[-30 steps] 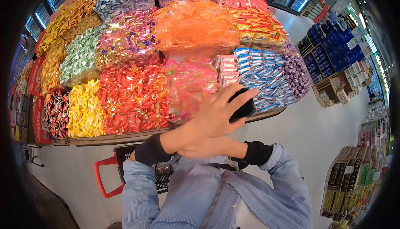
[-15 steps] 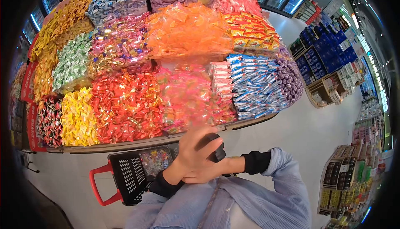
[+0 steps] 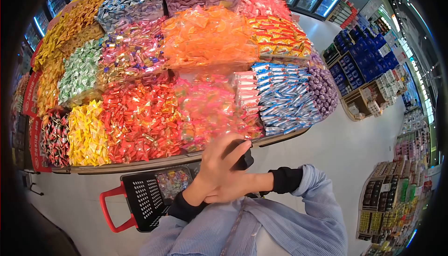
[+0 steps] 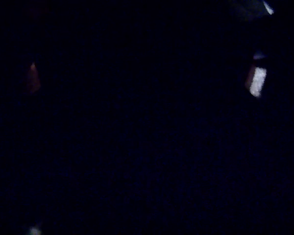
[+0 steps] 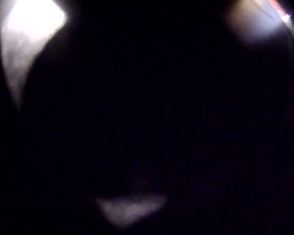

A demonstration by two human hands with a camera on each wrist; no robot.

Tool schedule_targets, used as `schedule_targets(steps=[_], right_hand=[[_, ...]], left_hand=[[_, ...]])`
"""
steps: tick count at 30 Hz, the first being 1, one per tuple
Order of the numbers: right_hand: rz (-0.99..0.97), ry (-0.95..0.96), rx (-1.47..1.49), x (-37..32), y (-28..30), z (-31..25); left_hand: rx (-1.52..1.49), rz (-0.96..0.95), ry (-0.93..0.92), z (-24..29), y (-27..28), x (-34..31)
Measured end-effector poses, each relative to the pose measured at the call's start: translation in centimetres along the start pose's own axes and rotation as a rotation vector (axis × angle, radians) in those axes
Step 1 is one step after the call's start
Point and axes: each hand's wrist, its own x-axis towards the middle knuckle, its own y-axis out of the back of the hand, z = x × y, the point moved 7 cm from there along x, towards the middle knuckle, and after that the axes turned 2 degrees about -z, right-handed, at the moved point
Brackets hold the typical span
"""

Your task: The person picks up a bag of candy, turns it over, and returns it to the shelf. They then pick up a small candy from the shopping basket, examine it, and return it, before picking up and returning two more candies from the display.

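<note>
I am gripping a black object (image 3: 244,160) with my left hand (image 3: 213,165), beside the candy table (image 3: 135,166). My right hand (image 3: 237,186) is touching the left; I cannot tell its finger state.

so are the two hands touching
Touching: the head view shows the left hand crossed over the right hand, skin meeting skin near the left wrist, no gap visible.

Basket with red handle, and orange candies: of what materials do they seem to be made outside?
The basket looks like hard, fairly matt plastic: black walls with regular holes. Its handle seems smooth plastic, evenly red, though coated metal is possible. The orange candies seem wrapped in thin, glossy plastic film, crinkled and partly see-through.
</note>
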Motion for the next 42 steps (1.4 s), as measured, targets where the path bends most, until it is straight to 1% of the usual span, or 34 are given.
schedule_targets(steps=[3, 5, 12, 15, 18, 19, 21, 22, 25, 26, 27, 30, 32, 33, 34, 38, 41, 42], right_hand=[[0.019, 0.037, -0.077, 0.1, -0.3, -0.2], [0.003, 0.024, -0.074, 0.1, -0.3, -0.3], [-0.017, -0.006, 0.053, -0.1, -0.9, 0.4], [-0.101, 0.013, 0.111, -0.2, -0.7, 0.4], [-0.084, -0.120, 0.159, -0.5, -0.2, 0.9], [-0.100, -0.131, 0.174, -0.7, 0.3, 0.9], [-0.132, -0.151, 0.206, -1.2, 2.1, 1.4], [-0.179, -0.198, 0.208, -1.9, 2.1, 2.2], [0.001, -0.391, 0.174, -3.6, 5.7, 4.2], [0.060, -0.512, 0.164, -4.5, 6.9, 5.3], [0.121, -0.632, 0.152, -5.4, 8.0, 6.3], [0.559, -0.795, 0.086, -7.9, 12.6, 6.7], [0.692, -0.717, 0.061, -7.5, 14.2, 6.2], [0.758, -0.677, 0.047, -7.3, 15.0, 5.9], [0.712, -0.652, -0.062, -6.4, 15.8, 5.3], [0.598, -0.596, -0.202, -4.4, 15.1, 4.8], [0.547, -0.572, -0.292, -4.2, 14.4, 5.6], [0.546, -0.581, -0.277, -4.3, 14.3, 5.6]], left_hand=[[-0.001, 0.001, -0.005, 0.2, 0.1, 0.1], [0.000, 0.009, 0.000, 0.2, 0.2, 0.1], [-0.020, 0.016, -0.018, 0.3, 0.1, 0.1], [-0.003, -0.010, -0.033, 0.6, -0.1, 0.1], [-0.007, -0.026, -0.007, 0.5, -0.1, 0.1], [-0.012, -0.028, 0.009, 0.4, 0.0, 0.1], [0.051, -0.025, 0.091, -0.4, 0.5, 0.4], [0.083, -0.023, 0.133, -0.9, 0.8, 0.5], [0.237, -0.090, 0.232, -3.3, 1.2, 0.4], [0.215, -0.084, 0.264, -4.5, 1.3, 0.3], [0.165, -0.099, 0.384, -6.0, 1.3, -0.3], [0.116, -0.186, 0.446, -7.8, 1.2, -0.4], [0.066, -0.223, 0.454, -7.6, 1.2, 0.5], [0.088, -0.248, 0.424, -7.2, 1.0, 0.9], [0.110, -0.273, 0.395, -6.8, 0.8, 1.4], [0.209, -0.398, 0.269, -5.7, -0.1, 2.0], [0.215, -0.388, 0.265, -5.5, -0.5, 1.6], [0.221, -0.401, 0.274, -5.4, -0.6, 1.5]])
